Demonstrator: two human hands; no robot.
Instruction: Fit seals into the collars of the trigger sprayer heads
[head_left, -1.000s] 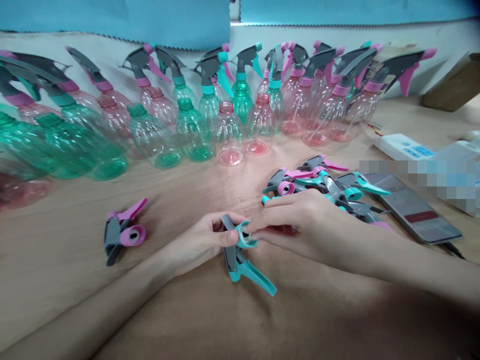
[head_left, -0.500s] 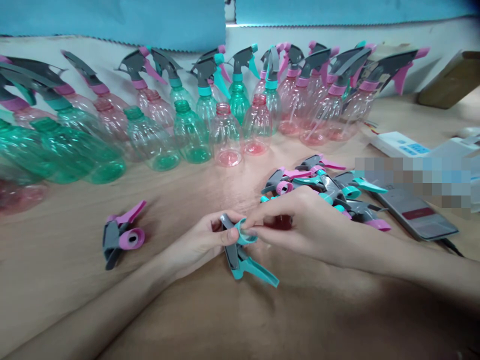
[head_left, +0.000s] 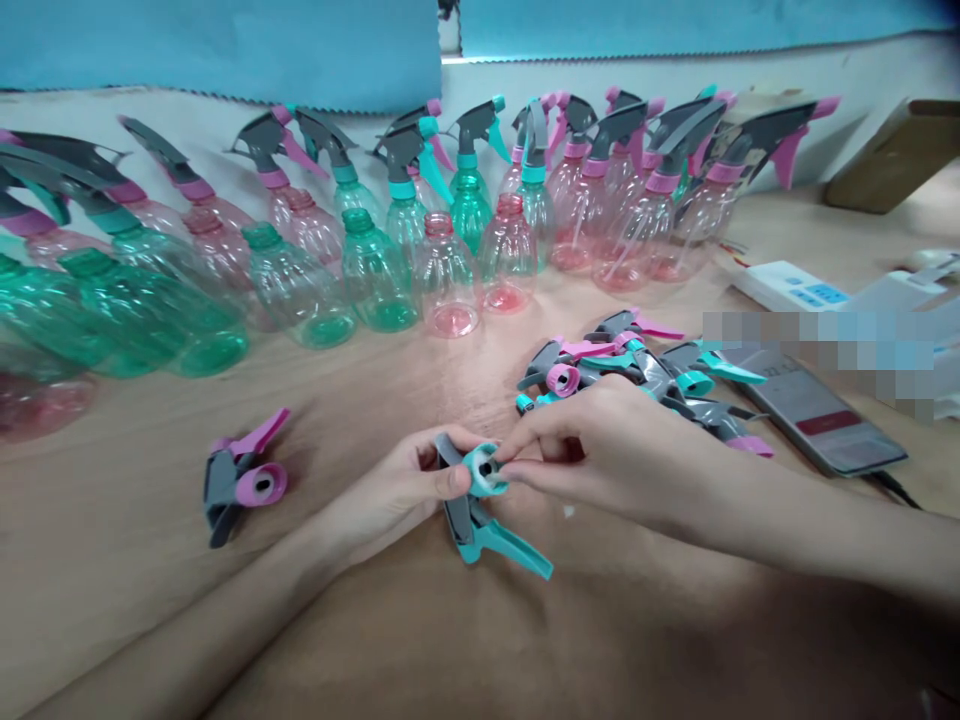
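Observation:
My left hand (head_left: pixel 409 485) grips a grey and teal trigger spray head (head_left: pixel 457 505), its thumb against the collar. The teal trigger points down to the right, and the collar's opening with a dark hole in it faces me. My right hand (head_left: pixel 592 440) is closed in a pinch at the collar's right rim. Whatever is between those fingertips is too small to make out. On the table to the left lies a grey and pink spray head (head_left: pixel 244 480). A small pale speck (head_left: pixel 568 511) lies below my right hand.
Behind my right hand is a pile of spray heads (head_left: pixel 652 370). Green and pink bottles line the back, some open like the pink bottle (head_left: pixel 510 255), others with spray heads on. At right are a phone (head_left: pixel 825 420), a white power strip (head_left: pixel 787 285) and a brown box (head_left: pixel 889 155).
My right fingertips have drawn back from inside the teal collar to its rim, uncovering the dark hole. The collar has turned more toward me. A pale speck now shows on the table.

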